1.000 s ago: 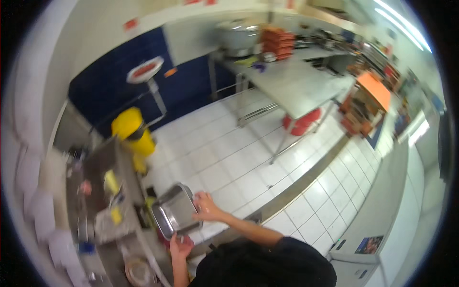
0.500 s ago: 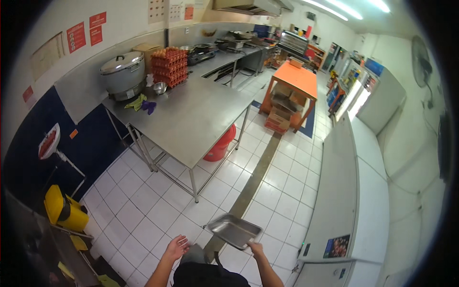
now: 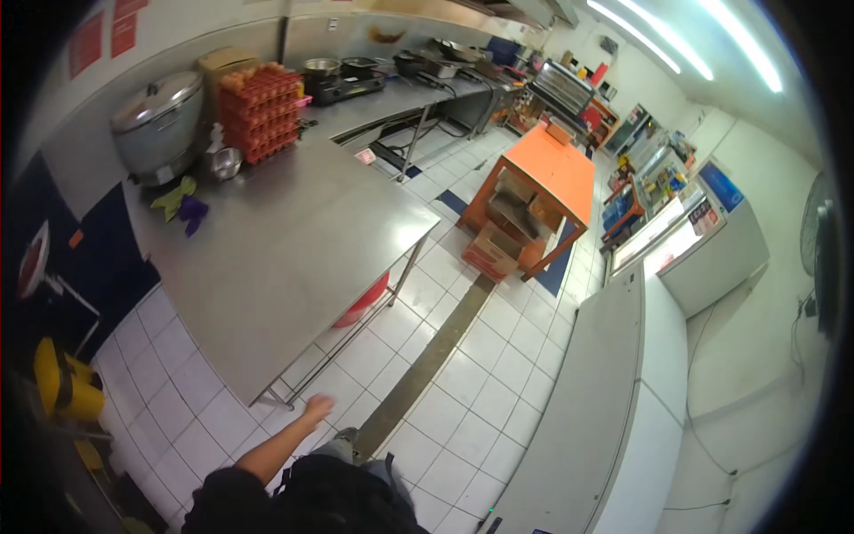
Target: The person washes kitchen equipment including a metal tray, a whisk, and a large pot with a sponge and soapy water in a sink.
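"Hands first: how do they stand?"

"Your left hand (image 3: 318,408) is out in front of you, above the white tiled floor (image 3: 467,396), too blurred to tell whether its fingers are spread or curled. Your right hand is out of view, so I cannot tell its state."

"What is nearest?"

"The steel worktop (image 3: 285,258), ahead and to your left; its near corner shows just beside your left hand. A red tub (image 3: 363,303) sits under its right side."

"Further along?"

"A green cloth (image 3: 173,200) and a purple cloth (image 3: 193,212), then a metal bowl (image 3: 227,162) beside stacked red egg trays (image 3: 258,116)."

"Farthest?"

"An orange worktop (image 3: 551,165), ahead and to your right."
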Demonstrator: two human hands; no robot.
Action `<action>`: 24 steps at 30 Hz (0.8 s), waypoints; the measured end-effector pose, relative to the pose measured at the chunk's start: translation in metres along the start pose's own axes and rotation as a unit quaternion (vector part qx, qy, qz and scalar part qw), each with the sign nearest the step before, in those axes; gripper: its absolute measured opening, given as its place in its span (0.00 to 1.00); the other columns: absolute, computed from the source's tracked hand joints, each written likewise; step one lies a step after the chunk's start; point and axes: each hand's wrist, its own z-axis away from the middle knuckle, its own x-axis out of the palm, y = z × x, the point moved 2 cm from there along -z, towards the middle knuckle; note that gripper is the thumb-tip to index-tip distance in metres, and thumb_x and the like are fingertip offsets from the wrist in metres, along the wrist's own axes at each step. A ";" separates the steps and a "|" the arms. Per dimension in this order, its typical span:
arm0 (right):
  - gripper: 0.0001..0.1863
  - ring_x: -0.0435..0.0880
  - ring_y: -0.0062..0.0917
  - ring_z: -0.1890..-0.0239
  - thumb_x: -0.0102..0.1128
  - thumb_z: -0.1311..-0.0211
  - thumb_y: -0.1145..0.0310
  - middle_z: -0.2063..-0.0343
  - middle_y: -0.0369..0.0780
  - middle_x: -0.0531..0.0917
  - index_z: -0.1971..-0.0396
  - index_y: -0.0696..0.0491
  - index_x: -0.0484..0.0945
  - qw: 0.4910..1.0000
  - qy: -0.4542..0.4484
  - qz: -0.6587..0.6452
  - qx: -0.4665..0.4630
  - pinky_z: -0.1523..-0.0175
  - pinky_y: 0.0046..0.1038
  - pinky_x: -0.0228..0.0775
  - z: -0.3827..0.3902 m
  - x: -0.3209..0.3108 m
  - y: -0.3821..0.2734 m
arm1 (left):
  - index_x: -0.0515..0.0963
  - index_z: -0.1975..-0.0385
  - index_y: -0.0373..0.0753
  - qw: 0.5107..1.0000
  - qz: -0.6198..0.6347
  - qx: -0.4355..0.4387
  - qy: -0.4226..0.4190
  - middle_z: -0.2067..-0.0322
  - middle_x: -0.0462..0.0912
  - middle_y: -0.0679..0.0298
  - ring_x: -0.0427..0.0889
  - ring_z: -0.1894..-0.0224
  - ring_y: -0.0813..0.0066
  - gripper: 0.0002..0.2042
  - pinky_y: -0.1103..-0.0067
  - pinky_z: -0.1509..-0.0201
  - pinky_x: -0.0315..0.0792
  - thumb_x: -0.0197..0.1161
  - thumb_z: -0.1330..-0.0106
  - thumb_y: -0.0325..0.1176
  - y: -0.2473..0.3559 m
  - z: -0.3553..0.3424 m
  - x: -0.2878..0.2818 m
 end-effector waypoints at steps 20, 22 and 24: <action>0.19 0.77 0.34 0.83 0.62 0.40 0.52 0.72 0.42 0.84 0.65 0.55 0.82 0.985 -0.030 -0.014 0.167 0.77 0.39 0.67 -0.498 -0.146 -0.323 | 0.76 0.46 0.33 0.734 -0.651 0.022 -0.195 0.48 0.79 0.47 0.77 0.43 0.52 0.45 0.62 0.42 0.73 0.67 0.53 0.69 0.342 -0.404 0.414; 0.19 0.86 0.34 0.72 0.70 0.56 0.54 0.75 0.45 0.86 0.75 0.58 0.85 0.931 0.136 0.320 -0.116 0.66 0.38 0.75 -0.568 -0.172 -0.417 | 0.81 0.53 0.32 0.842 -0.459 -0.203 -0.196 0.51 0.81 0.46 0.79 0.45 0.50 0.43 0.64 0.42 0.73 0.65 0.53 0.70 0.380 -0.419 0.413; 0.24 0.87 0.40 0.70 0.72 0.58 0.49 0.76 0.48 0.86 0.79 0.59 0.85 0.915 0.044 0.369 -0.158 0.64 0.38 0.77 -0.617 -0.122 -0.549 | 0.84 0.59 0.32 0.879 -0.397 -0.231 -0.133 0.53 0.82 0.44 0.80 0.47 0.47 0.38 0.63 0.43 0.73 0.61 0.48 0.68 0.383 -0.451 0.358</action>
